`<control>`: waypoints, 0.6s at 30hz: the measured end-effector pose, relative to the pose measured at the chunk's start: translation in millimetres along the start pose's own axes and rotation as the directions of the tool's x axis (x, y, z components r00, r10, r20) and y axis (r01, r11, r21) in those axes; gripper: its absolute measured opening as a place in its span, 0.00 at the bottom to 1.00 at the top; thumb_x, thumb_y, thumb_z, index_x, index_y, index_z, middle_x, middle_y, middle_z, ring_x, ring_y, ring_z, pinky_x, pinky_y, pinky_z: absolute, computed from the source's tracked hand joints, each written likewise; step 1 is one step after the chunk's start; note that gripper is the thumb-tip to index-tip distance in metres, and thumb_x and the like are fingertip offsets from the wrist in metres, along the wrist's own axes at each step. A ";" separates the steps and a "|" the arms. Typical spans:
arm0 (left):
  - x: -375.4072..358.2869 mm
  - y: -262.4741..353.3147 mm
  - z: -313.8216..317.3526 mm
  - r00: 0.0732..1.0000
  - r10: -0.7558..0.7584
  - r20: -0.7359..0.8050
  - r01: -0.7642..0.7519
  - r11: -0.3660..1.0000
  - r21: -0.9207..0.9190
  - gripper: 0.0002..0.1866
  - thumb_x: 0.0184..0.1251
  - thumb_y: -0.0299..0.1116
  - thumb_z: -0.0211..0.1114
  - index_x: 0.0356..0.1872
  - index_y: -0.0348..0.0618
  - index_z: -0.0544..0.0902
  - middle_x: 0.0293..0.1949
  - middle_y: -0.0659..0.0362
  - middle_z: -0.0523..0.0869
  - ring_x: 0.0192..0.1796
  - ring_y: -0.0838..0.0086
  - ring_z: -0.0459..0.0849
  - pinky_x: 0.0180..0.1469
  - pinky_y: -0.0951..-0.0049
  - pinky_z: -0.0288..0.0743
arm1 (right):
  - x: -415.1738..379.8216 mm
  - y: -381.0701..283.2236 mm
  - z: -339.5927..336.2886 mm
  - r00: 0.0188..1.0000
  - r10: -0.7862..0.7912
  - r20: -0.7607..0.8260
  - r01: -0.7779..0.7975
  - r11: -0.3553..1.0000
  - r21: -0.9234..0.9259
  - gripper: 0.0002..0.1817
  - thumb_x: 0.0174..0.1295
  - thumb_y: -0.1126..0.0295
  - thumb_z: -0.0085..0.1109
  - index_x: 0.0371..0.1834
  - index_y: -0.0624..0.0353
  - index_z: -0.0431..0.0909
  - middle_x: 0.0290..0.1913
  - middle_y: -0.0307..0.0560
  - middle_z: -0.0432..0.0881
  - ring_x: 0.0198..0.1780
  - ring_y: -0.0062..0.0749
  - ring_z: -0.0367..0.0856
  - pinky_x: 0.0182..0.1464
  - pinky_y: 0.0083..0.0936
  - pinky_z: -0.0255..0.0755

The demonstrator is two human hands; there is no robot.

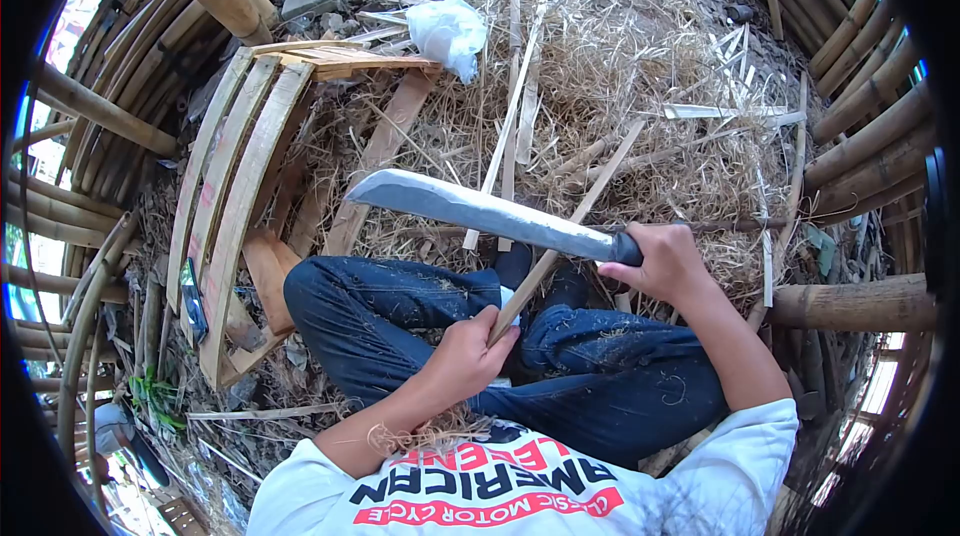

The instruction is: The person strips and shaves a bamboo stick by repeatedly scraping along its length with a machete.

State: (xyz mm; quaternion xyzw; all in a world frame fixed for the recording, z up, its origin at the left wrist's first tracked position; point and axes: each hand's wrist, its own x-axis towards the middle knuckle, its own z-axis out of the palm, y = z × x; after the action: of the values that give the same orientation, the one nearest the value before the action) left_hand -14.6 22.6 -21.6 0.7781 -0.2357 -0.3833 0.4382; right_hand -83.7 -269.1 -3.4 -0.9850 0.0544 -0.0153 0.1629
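Note:
My right hand [664,264] is closed round the dark handle of a machete [480,211]. Its broad grey blade points left and crosses over a bamboo strip [590,201]. My left hand [468,354] grips that strip near its lower end, in front of my crossed legs in dark trousers [370,321]. From there the strip slants up and to the right, past the blade, toward the shavings on the ground.
A slatted wooden crate [240,176] stands at the left, with a plastic bag [447,36] beyond it. Bamboo shavings [640,66] and long loose strips [520,86] cover the ground ahead. Bamboo poles [850,306] enclose both sides.

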 end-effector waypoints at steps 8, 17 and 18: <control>-3.9 9.4 -2.5 1.000 -0.025 -0.017 0.026 1.000 0.014 0.15 0.71 0.36 0.60 0.31 0.34 0.71 0.21 0.42 0.78 0.26 0.45 0.79 0.29 0.59 0.70 | 0.8 -5.0 -6.2 0.996 0.010 -0.090 -0.016 0.998 -0.059 0.35 0.52 0.31 0.61 0.22 0.58 0.76 0.17 0.49 0.78 0.22 0.45 0.82 0.28 0.37 0.76; -12.1 6.9 3.4 0.997 0.033 -0.067 -0.034 0.999 -0.026 0.11 0.69 0.32 0.62 0.32 0.36 0.72 0.17 0.52 0.72 0.20 0.73 0.67 0.24 0.67 0.64 | -4.4 -0.9 -15.2 0.987 0.006 -0.158 -0.014 0.999 -0.049 0.34 0.50 0.32 0.64 0.19 0.58 0.74 0.16 0.50 0.77 0.20 0.45 0.81 0.26 0.35 0.75; -13.6 11.1 3.0 0.998 0.040 -0.044 -0.039 0.999 0.021 0.11 0.69 0.31 0.62 0.32 0.35 0.72 0.17 0.52 0.72 0.20 0.72 0.67 0.24 0.68 0.64 | -7.0 -6.1 -18.1 0.989 -0.038 -0.142 0.029 0.997 -0.065 0.35 0.50 0.32 0.64 0.19 0.57 0.74 0.16 0.49 0.77 0.20 0.44 0.81 0.26 0.35 0.75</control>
State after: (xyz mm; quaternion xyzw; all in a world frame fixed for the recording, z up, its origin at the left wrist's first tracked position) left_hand -25.4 25.1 -7.7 0.7861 -0.2453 -0.3546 0.4430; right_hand -90.9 -268.4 15.6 -0.9868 0.0499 -0.0869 0.1271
